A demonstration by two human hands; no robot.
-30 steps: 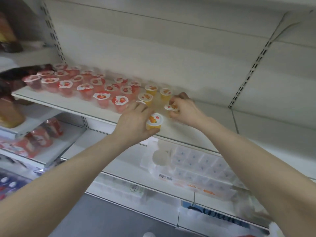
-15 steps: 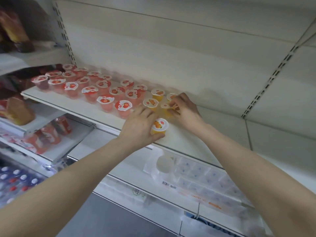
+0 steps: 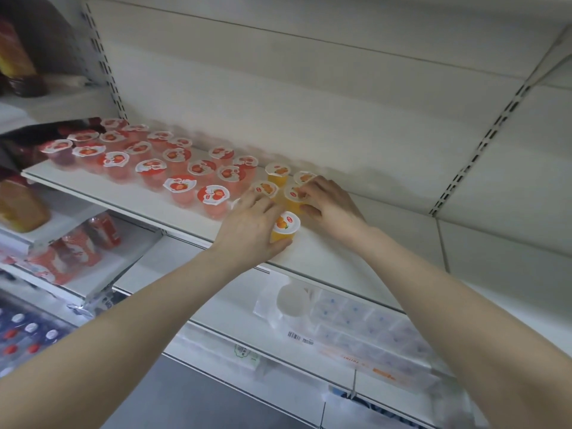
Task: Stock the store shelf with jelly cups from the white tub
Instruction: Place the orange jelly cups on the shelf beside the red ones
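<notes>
Both hands were up on the white shelf [image 3: 130, 196] around the middle of the frame. The left hand [image 3: 250, 230] had its thumb and fingers curled round a yellow jelly cup [image 3: 286, 226] right at the shelf's front edge, cup upright, lid facing up. Its fingertips reached up to another yellow cup [image 3: 265, 189] just above it. The right hand [image 3: 331, 205] was just beside it to the right, fingers bent over and pinching a yellow cup [image 3: 293, 195] that sat behind the front one, with the thumb down along its side. Two more yellow cups, one at the back [image 3: 278, 171] and one mostly hidden by the right fingers [image 3: 305, 177], stood a bit higher in the frame.

Left of all that, a big bunch of red jelly cups [image 3: 148, 156] filled the shelf out toward the left edge, in loose rows. The white tub wasn't anywhere in view. Lower right there was a clear-wrapped pack [image 3: 356, 323] lying on the shelf below.
</notes>
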